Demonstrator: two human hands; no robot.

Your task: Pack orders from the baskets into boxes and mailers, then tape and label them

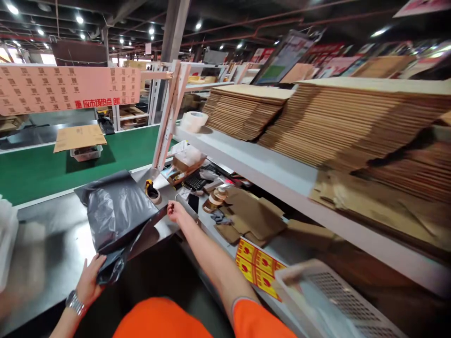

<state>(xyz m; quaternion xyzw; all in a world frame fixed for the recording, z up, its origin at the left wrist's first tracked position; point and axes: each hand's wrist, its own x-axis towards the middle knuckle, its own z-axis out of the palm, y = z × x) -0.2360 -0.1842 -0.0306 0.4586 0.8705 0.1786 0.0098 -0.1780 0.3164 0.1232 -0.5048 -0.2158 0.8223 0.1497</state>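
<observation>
Steel bench (pixel 56 244) takes most of your black plastic bag (pixel 116 206), which lies flat on top w/ its near end crumpled & hanging past the front edge. You seem to be stretching the film, so prob. best to pull low along the bench, not up, & let the steel bear the load; go even on both sides, b/c a hard tug at one corner could skew or split it. Your R arm (pixel 207 253) reaches fwd almost straight, slanting in from lower R, while L forearm (pixel 65 326) comes up shorter from the bottom edge. L hand (pixel 88 277) is closed on the crumpled end, fingers over the film; R hand (pixel 173 212) is curled into a tight fist, apparently pinching the bag's drawn-out R edge, tho the fingertip contact is v. small to see. Tape roll (pixel 155 198) sits near that fist, just beside the bag, so mind your knuckles there. Smallest is the wristwatch (pixel 75 303) on your L wrist; its metal band could snag film, so angle it away
</observation>
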